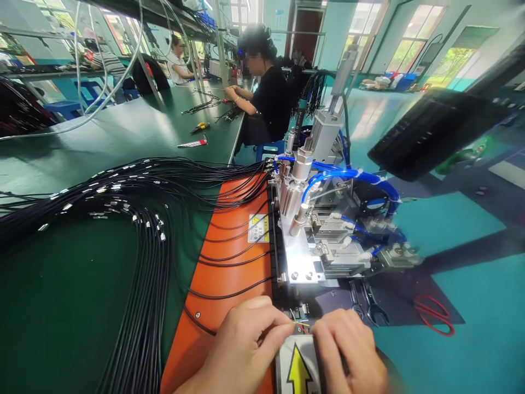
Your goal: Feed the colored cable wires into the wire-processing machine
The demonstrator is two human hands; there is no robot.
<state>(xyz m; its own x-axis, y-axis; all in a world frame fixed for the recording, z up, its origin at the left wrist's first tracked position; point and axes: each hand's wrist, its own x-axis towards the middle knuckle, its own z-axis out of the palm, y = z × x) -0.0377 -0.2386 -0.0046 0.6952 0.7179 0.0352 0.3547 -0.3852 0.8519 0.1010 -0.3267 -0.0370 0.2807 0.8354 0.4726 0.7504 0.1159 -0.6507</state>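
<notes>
Several wires [302, 324]: thin, in white, yellow, red and other colours, at lower centre-right, between the fingertips of left hand [248, 339] and right hand [348, 350].

Left hand: closed at thumb and forefinger on the wires, with its back turned up, over the bottom part of the orange panel [229, 273].

Right hand: curled against the right side of the arrow plate [300, 375], with fingertips near the wires; cannot tell whether clamped on anything.

Arrow plate: at the bottom edge, between the hands, marked with a yellow arrow pointing up the frame.

Machine [301, 246]: upright just right of centre, silver, hung with blue tubes [348, 174].

Orange panel: left of the machine, crossed by black cables [143, 306] and bearing a warning label [259, 228].

Cables: sweeping across the green table [61, 317] from the left edge to the machine, with another bunch curving down to the bottom edge.

Wrenches [369, 300]: lying below the machine, at lower right, near red scissors [433, 314].

Co-worker [270, 101]: seated at upper centre in a black top, with hands at the table.

Pliers [199, 128]: yellow-handled, on the table, left of the co-worker.
</notes>
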